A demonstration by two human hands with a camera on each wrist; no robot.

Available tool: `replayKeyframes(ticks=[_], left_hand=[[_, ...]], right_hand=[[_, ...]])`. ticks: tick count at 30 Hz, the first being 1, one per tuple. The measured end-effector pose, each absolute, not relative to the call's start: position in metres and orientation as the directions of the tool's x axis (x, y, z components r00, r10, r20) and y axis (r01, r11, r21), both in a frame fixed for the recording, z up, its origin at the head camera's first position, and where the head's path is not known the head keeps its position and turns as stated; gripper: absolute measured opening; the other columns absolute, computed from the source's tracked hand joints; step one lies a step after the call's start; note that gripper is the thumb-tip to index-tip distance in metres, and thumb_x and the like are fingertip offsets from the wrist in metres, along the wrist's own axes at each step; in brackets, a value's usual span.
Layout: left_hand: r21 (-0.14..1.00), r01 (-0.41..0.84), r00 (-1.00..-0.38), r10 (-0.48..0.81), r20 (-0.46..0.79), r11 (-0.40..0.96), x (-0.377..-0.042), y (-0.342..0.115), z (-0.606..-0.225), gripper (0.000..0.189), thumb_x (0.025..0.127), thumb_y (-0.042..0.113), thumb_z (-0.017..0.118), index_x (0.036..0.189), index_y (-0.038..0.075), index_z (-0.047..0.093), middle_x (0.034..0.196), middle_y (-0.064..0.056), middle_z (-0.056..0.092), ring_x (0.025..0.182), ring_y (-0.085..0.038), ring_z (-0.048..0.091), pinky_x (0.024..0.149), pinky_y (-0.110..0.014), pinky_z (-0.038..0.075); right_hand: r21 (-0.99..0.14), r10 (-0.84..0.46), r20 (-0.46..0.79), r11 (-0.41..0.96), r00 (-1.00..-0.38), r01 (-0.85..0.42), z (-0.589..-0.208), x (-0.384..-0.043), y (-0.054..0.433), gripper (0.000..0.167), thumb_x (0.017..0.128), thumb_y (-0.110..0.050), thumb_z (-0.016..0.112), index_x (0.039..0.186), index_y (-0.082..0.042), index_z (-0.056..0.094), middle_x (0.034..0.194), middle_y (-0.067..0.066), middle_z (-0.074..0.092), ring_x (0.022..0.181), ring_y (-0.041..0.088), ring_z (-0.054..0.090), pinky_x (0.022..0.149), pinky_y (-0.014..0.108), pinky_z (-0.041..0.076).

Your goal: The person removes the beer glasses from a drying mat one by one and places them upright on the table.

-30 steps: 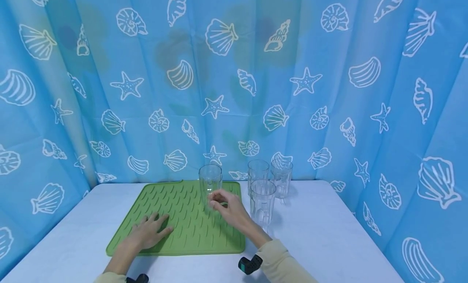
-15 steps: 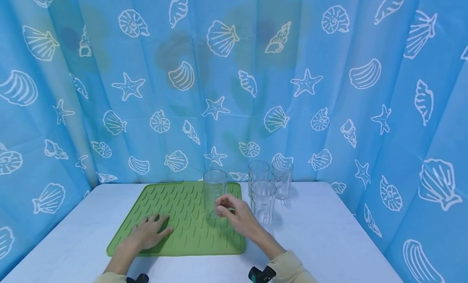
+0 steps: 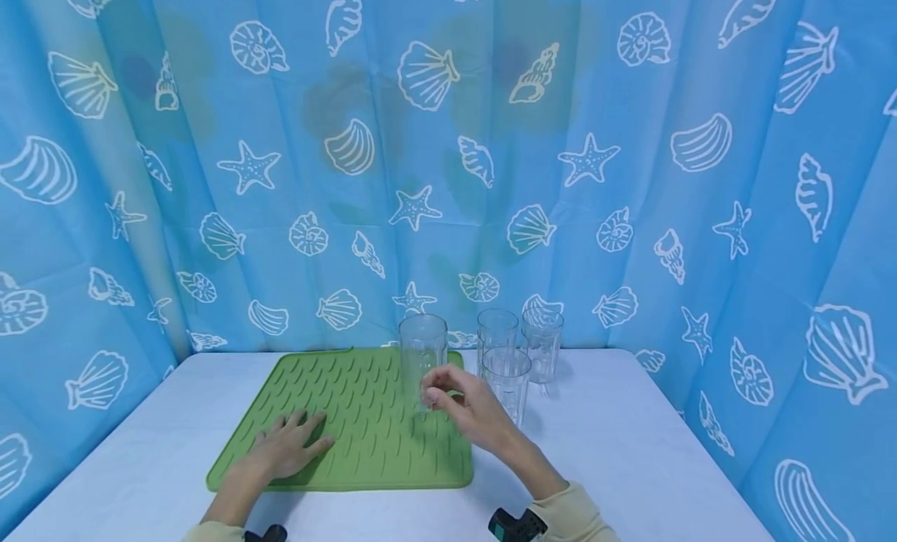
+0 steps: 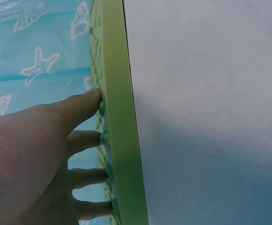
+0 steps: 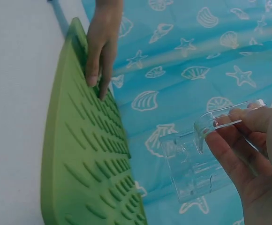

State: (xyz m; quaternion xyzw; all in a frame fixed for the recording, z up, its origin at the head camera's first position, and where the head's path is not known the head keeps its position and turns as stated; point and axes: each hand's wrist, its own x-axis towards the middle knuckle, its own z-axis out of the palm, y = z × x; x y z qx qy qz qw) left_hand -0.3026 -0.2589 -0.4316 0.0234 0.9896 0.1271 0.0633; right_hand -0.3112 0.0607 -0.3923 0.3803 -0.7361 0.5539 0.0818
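Observation:
My right hand grips the handle of a clear glass mug, which is upright over the right part of a green ridged mat. In the right wrist view the thumb and fingers curl round the clear handle, and the mug's body shows apart from the mat. A shadow lies on the mat below the mug. My left hand rests on the mat's left part, fingers spread. The left wrist view shows its fingertips touching the ridges by the mat's near edge.
To the right of the mat stand three more clear glasses: a near one, one behind it and one at the back right. All are on a white-covered table. A blue shell-print curtain hangs behind and at both sides.
My right hand has moved a little to the right and closer with the mug. The mug has shifted right over the mat. My left hand has stayed in place.

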Motion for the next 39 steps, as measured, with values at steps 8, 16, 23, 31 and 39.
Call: replayKeyframes(ticks=[8, 16, 23, 31, 39], left_hand=[[0.257, 0.035, -0.989, 0.07, -0.128, 0.966, -0.303, -0.258, -0.433, 0.068, 0.1, 0.052, 0.046, 0.149, 0.007, 0.04, 0.153, -0.033, 0.028, 0.139, -0.062, 0.019, 0.105, -0.081, 0.017], [0.262, 0.06, -0.985, 0.1, -0.141, 0.963, -0.298, -0.257, -0.426, 0.07, 0.098, 0.052, 0.051, 0.148, 0.005, 0.041, 0.151, -0.035, 0.03, 0.136, -0.064, 0.022, 0.104, -0.08, 0.022], [0.289, 0.061, -0.976, 0.118, -0.183, 0.955, -0.294, -0.262, -0.416, 0.071, 0.097, 0.054, 0.052, 0.146, 0.003, 0.044, 0.149, -0.039, 0.029, 0.135, -0.066, 0.022, 0.102, -0.08, 0.025], [0.371, 0.237, -0.971, 0.216, 0.099, 0.898, -0.296, -0.247, -0.397, 0.063, 0.098, 0.044, 0.055, 0.142, -0.002, 0.047, 0.151, -0.041, 0.022, 0.136, -0.063, 0.025, 0.104, -0.076, 0.029], [0.476, 0.366, -0.921, 0.239, 0.307, 0.8, -0.304, -0.207, -0.367, 0.059, 0.101, 0.045, 0.05, 0.145, 0.005, 0.046, 0.157, -0.033, 0.019, 0.139, -0.057, 0.029, 0.103, -0.073, 0.034]], right_hand=[[-0.749, -0.48, 0.531, 0.12, -0.698, -0.652, -0.384, -0.306, 0.067, 0.016, 0.1, -0.001, 0.051, 0.113, 0.007, 0.058, 0.105, 0.026, 0.067, 0.091, 0.041, 0.067, 0.08, 0.041, 0.061], [-0.734, -0.495, 0.555, 0.086, -0.668, -0.674, -0.393, -0.314, 0.069, 0.014, 0.101, -0.011, 0.055, 0.111, -0.004, 0.06, 0.1, 0.016, 0.069, 0.089, 0.031, 0.07, 0.078, 0.034, 0.061], [-0.751, -0.511, 0.544, 0.058, -0.665, -0.658, -0.395, -0.312, 0.065, 0.017, 0.101, -0.017, 0.055, 0.112, -0.006, 0.06, 0.103, 0.016, 0.069, 0.091, 0.028, 0.07, 0.08, 0.033, 0.061], [-0.754, -0.47, 0.556, 0.061, -0.685, -0.654, -0.392, -0.313, 0.067, 0.016, 0.101, -0.016, 0.055, 0.112, -0.006, 0.061, 0.102, 0.015, 0.069, 0.091, 0.028, 0.07, 0.082, 0.034, 0.061], [-0.787, -0.465, 0.571, -0.073, -0.677, -0.613, -0.391, -0.313, 0.067, 0.016, 0.103, -0.014, 0.051, 0.113, -0.004, 0.057, 0.103, 0.02, 0.065, 0.096, 0.022, 0.069, 0.085, 0.036, 0.06]])
